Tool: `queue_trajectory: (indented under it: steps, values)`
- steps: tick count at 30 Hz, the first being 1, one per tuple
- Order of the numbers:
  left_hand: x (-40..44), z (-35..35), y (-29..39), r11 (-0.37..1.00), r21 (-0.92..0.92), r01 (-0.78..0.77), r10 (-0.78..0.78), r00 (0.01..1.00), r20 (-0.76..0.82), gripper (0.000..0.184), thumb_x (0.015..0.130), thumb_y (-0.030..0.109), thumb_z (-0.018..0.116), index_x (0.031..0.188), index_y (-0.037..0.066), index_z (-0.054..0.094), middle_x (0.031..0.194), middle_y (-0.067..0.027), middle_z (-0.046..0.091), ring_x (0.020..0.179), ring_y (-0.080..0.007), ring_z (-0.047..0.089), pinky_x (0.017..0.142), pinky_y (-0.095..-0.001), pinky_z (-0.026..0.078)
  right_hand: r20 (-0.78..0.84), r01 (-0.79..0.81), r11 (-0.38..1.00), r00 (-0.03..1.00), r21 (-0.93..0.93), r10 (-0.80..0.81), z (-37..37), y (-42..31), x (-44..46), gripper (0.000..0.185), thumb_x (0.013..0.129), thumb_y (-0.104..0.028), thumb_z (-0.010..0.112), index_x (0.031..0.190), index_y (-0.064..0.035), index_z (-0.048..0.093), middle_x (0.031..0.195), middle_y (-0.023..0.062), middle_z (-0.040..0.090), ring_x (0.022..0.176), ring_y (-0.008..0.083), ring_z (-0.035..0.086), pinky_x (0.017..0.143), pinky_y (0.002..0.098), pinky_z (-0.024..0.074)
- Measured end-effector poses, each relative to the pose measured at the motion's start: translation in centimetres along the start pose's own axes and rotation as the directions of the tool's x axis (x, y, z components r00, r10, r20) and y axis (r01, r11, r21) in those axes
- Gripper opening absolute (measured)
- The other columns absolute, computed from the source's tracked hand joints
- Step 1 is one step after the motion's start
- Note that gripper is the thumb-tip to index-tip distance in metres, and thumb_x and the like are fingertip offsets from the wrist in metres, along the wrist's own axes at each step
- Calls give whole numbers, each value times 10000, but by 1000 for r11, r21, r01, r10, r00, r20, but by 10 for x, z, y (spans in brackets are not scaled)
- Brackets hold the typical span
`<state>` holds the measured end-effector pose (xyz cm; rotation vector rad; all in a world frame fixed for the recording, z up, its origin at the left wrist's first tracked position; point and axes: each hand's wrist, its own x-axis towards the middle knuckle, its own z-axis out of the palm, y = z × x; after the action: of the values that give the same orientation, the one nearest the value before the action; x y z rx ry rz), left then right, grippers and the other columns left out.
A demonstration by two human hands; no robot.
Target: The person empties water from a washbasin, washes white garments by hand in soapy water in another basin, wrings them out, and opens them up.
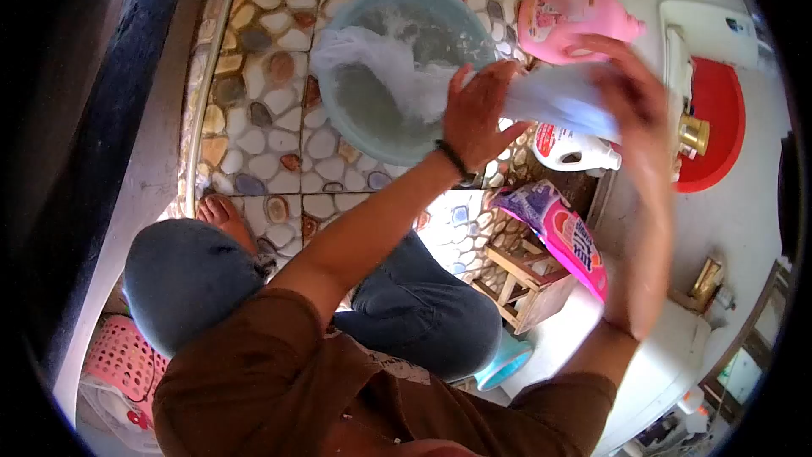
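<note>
A wet white cloth (554,100) is stretched between my two hands. Its other end trails down to the left into a round light-blue basin (347,123) of cloudy water. My left hand (480,112), with a dark band at the wrist, is closed around the cloth over the basin's right rim. Farther right, my right hand (630,89) grips the bunched cloth, smeared by motion. Beyond the cloth stands a pink jug (545,30), partly behind it. Below the cloth is a white bottle (575,151) with a red label.
A pink and purple detergent bag (562,233) leans on a small wooden stool (524,279). At right is a red basin (723,127) with a gold-coloured can (694,135) near it. The floor (271,76) is pebble-patterned tile. A pink perforated basket (123,355) stands at lower left.
</note>
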<state>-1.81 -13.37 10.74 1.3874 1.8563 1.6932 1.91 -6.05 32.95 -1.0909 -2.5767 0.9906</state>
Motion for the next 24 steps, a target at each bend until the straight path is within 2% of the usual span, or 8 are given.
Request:
queue_trajectory:
  steps: [6,10,12,14,17,19,22,24]
  values:
    - [-4,36,-42,961,9,275,-275,961,-41,182,672,178,704,823,124,619,890,-110,634,888,-311,595,813,-460,408,-419,35,754,814,-656,-402,-243,-86,-80,437,901,-297,539,1260,-49,521,1177,100,512,1089,197,456,927,338,336]
    - [1,46,-4,857,-372,355,-462,849,-255,239,743,126,651,956,49,574,881,-162,629,869,-375,590,750,-441,456,-460,-217,461,719,-860,-521,-314,-66,-117,515,942,-414,484,1307,-50,503,1319,134,507,1217,239,468,1036,384,345]
    - [19,68,36,790,-590,169,-388,882,-267,204,853,140,549,1015,16,541,946,-147,605,882,-296,589,811,-377,463,-546,-245,611,752,-753,-371,-265,-25,-119,501,957,-400,462,1296,-33,496,1288,120,522,1174,221,490,1012,375,364]
    - [44,30,93,305,-948,93,-382,924,-32,211,922,216,522,1035,37,529,954,-79,574,890,-192,563,812,-348,463,-608,-266,895,794,-357,-7,-178,29,-119,488,972,-386,439,1285,-16,489,1256,106,537,1130,204,513,988,366,384]
    - [57,26,153,-109,-994,14,-306,951,47,245,944,252,503,1040,26,503,934,-89,560,920,-243,564,806,-353,458,-422,-385,907,803,173,421,-46,95,-119,477,983,-368,421,1280,1,478,1230,98,550,1092,193,535,966,358,407]
    - [57,13,167,-673,-704,227,-177,875,451,237,943,244,508,1075,47,518,975,-55,573,924,-191,573,795,-332,478,-287,-431,827,793,361,538,27,126,-117,480,975,-362,431,1290,-1,467,1241,111,544,1101,204,536,968,359,412]
    - [36,45,146,-767,-536,353,-60,792,607,189,914,196,515,1034,52,542,937,-57,599,914,-188,590,793,-344,488,-296,-402,813,786,422,543,104,157,-96,488,963,-352,445,1305,-3,452,1258,131,536,1115,221,537,972,360,421]
    - [22,68,107,-510,-788,345,-245,820,517,160,895,165,521,1006,56,558,912,-58,615,907,-186,602,792,-352,494,-541,-415,910,770,-19,340,127,166,-70,495,956,-345,454,1315,-5,441,1269,144,531,1125,233,538,974,361,427]
